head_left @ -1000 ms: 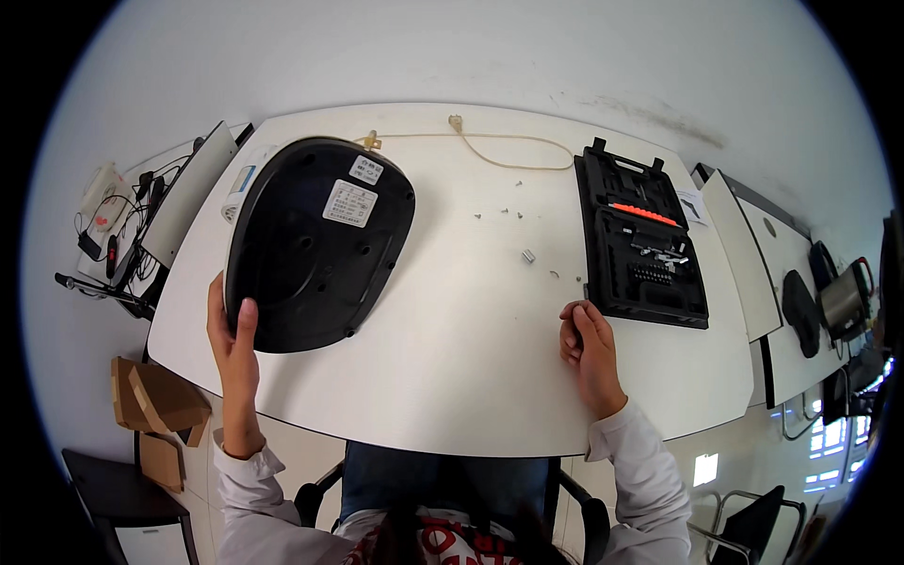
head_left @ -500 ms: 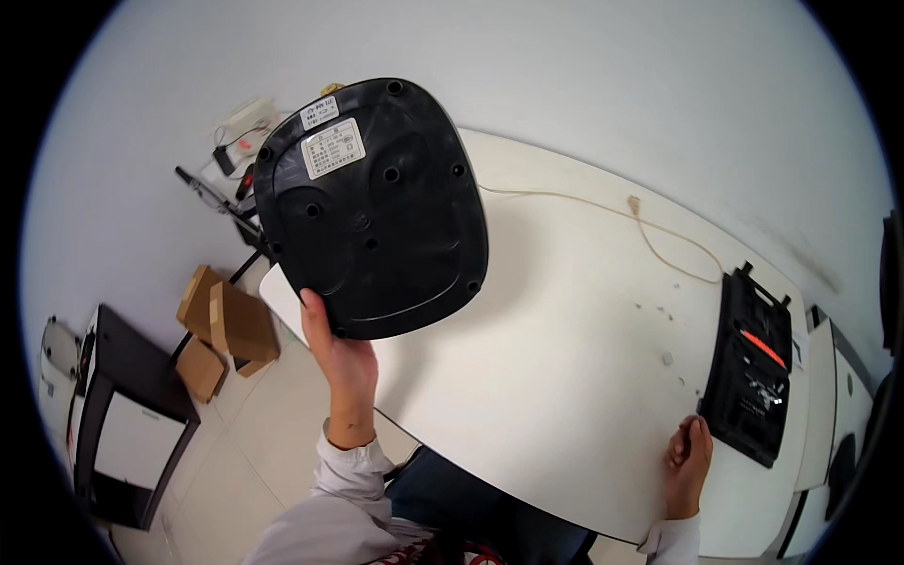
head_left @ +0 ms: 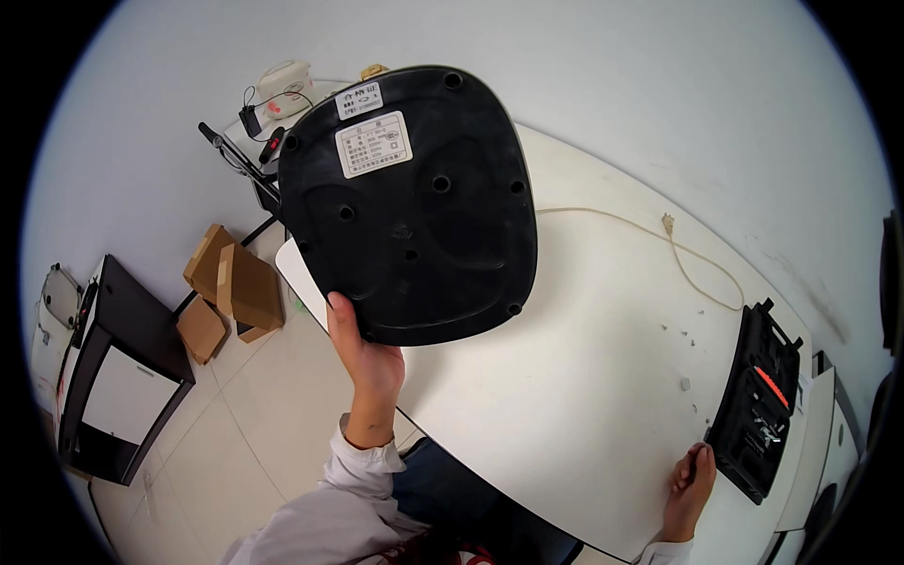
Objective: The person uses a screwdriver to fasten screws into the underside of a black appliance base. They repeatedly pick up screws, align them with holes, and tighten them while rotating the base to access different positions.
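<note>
My left hand (head_left: 369, 363) grips the lower edge of a black plastic appliance base (head_left: 405, 245). The base is held up above the table with its underside toward me, its thumb side pressed by my thumb; most of my fingers are hidden behind it. Round screw holes and two white labels (head_left: 375, 143) show on that underside. My right hand (head_left: 690, 490) rests low at the right with curled fingers, beside the near corner of an open black tool case (head_left: 725, 443). Whatever those fingers hold, if anything, cannot be made out.
A pale cord with a plug (head_left: 668, 224) runs across the white table (head_left: 565, 414) from behind the base. Several small bits (head_left: 686, 384) lie left of the tool case, which holds an orange-handled tool (head_left: 772, 387). Cardboard boxes (head_left: 252, 287) and a dark cabinet (head_left: 122, 367) stand on the floor at left.
The whole view has shifted and turned slightly. The appliance base now appears a little farther right and larger, still in my left hand. My right hand stays beside the tool case, fingers curled.
</note>
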Demonstrator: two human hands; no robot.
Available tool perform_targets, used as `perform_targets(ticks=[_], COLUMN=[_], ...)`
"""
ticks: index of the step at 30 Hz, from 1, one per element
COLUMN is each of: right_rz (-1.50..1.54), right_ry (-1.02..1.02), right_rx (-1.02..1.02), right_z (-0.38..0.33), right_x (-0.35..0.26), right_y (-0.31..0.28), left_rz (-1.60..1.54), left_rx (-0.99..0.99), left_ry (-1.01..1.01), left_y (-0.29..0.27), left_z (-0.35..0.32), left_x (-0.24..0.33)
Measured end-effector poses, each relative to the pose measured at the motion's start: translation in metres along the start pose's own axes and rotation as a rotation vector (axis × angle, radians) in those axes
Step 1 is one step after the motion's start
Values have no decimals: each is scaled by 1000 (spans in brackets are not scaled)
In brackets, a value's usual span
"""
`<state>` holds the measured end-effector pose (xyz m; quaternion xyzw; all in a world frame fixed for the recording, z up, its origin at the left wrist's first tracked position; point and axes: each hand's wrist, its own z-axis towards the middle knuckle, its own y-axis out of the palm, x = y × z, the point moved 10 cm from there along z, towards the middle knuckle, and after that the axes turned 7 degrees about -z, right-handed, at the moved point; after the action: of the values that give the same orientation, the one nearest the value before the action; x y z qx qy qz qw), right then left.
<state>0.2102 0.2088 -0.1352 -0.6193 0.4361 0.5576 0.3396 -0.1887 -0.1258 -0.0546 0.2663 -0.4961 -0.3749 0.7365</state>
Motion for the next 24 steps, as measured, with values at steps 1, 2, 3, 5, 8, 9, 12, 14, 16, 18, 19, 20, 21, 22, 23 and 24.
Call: perform_targets(ticks=[1, 2, 3, 5, 8, 9, 12, 14, 16, 18, 19, 20, 21, 22, 23, 24], right_rz=[-19, -38, -57, -21, -15, -7, -18, -26, -29, -25, -19, -14, -21, -29, -37, -39], right_ry=[-1, -2, 4, 11, -4, 1, -6, -23, -19, -12, -6, 0, -2, -3, -4, 2], right_rx=[-5, -8, -5, -28, -52, -49, -57, -78, -79, -78, -74, -72, -76, -80, -84, -77], right_z=[0, 0, -3, 0, 1, 0, 0, 1, 0, -1, -1, -2, -2, -2, -2, -2], right_x=[-1, -4, -4, 2, -3, -2, -2, -1, -3, -4, -4, -3, -3, -1, -1, -1], right_y=[0, 0, -2, 1, 3, 3, 4, 4, 6, 7, 7, 8, 8, 6, 7, 7], left_rz=[-9, -18, -24, -2, 28, 54, 31, 39, 18, 17, 17, 18, 16, 14, 23, 30], left_rx=[16, 33, 47, -1, -24, -23, -12, -11, -15, 0, 7, 15, 21, 28, 44, 61], left_ry=[6, 11, 6, 12, 45, 63, 65, 60, 58, 41, 36, 30, 27, 24, 21, 15], left_y=[0, 0, -2, -5, -9, -10, -2, 0, 9, 16, 20, 23, 28, 31, 32, 34], left_z=[-2, -4, -9, -15, -21, -23, -25, -25, -25, -22, -19, -16, -13, -10, -7, -6], left_x=[-2, -5, -8, -7, -15, -13, -15, -17, -17, -12, -8, -6, -3, -2, -1, -1])
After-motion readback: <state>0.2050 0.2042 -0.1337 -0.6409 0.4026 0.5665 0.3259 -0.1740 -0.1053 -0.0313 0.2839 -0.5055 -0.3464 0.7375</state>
